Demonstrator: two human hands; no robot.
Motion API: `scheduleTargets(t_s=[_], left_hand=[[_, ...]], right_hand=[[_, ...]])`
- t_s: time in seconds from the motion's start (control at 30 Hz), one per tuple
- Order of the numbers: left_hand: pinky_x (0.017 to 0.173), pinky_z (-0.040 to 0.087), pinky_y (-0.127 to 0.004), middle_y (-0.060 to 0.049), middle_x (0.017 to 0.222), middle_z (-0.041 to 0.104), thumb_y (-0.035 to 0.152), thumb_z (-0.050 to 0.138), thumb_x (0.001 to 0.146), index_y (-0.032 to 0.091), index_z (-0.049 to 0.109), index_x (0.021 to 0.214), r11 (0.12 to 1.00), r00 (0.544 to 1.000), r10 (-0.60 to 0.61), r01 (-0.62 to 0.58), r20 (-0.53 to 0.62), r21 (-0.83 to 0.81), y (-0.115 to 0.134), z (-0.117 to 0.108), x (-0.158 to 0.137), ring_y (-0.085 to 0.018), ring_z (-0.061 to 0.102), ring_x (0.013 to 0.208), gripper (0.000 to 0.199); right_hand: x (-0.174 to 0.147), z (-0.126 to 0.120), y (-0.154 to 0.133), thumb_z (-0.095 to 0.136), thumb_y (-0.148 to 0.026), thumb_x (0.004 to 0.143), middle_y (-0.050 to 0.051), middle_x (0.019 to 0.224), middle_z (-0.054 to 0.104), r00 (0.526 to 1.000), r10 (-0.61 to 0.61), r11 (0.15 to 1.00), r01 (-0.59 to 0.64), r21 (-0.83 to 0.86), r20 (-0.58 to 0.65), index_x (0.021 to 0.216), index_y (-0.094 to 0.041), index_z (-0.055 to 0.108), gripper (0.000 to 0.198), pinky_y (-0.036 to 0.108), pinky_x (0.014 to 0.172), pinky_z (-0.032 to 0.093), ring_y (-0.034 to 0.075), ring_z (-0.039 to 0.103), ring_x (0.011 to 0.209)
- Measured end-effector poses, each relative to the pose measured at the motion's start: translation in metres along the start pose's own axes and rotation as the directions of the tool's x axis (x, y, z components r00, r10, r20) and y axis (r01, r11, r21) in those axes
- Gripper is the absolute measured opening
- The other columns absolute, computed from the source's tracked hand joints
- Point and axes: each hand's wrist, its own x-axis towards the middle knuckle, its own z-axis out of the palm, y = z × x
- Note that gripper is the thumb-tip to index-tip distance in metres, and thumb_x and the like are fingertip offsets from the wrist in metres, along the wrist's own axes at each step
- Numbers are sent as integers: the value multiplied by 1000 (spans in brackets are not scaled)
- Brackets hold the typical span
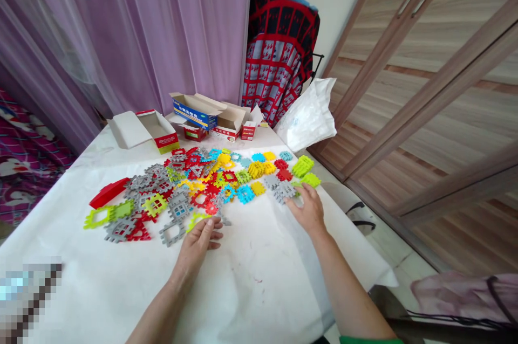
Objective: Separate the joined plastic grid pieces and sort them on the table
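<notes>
Just beside the right hand (311,211) — thumb and fingers spread — grey pieces (284,191); left hand (199,238) near the pile (178,203), grip unclear.

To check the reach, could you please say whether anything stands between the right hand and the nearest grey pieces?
Nothing visible does: the right hand is right beside the grey pieces; whether they touch is unclear.

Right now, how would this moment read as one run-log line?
left hand: beside mixed pile | right hand: at grey pieces | cardboard boxes: behind pile
</notes>
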Motion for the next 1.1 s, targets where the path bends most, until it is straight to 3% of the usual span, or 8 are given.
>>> scheduleTargets(t_s=[0.33, 0.83, 1.0, 1.1], left_hand=[[56, 53, -29, -9, 86, 70, 70, 67, 59, 16, 71, 88, 999, 1000, 31, -31, -1, 10, 0, -3, -4, -17, 64, 67, 62], [55, 52, -27, -8, 86, 69, 70, 69, 59, 15, 70, 89, 1000, 1000, 19, -19, 13, -11, 0, -4, -4, -16, 63, 67, 62], [52, 52, -26, -7, 84, 69, 68, 69, 59, 16, 70, 88, 999, 1000, 22, -22, -9, -41, 1, -2, -8, -15, 63, 65, 59], [51, 51, -25, -7, 83, 70, 68, 65, 65, 16, 69, 88, 997, 997, 74, -75, -36, -26, 1, -6, -7, -16, 64, 66, 57]], right_hand=[[0, 7, 4, 64, -44, 77, 14, 131, 54, 990, 36, 990, -17, -137, 138, 112, -21, 66, 41, 46, 94, 43, 32, 50, 119], [-3, 1, -8, 61, -42, 80, 16, 132, 54, 981, 88, 986, -61, -156, 171, 118, -19, 62, 45, 45, 94, 43, 31, 49, 121], [-5, 1, -8, 60, -42, 79, 17, 129, 55, 990, 73, 990, -57, -132, 121, 120, -17, 59, 48, 48, 93, 44, 33, 51, 118], [-6, 3, -15, 58, -41, 81, 17, 127, 57, 999, -43, 998, 43, -37, 11, 120, -16, 59, 46, 48, 93, 45, 33, 52, 116]])
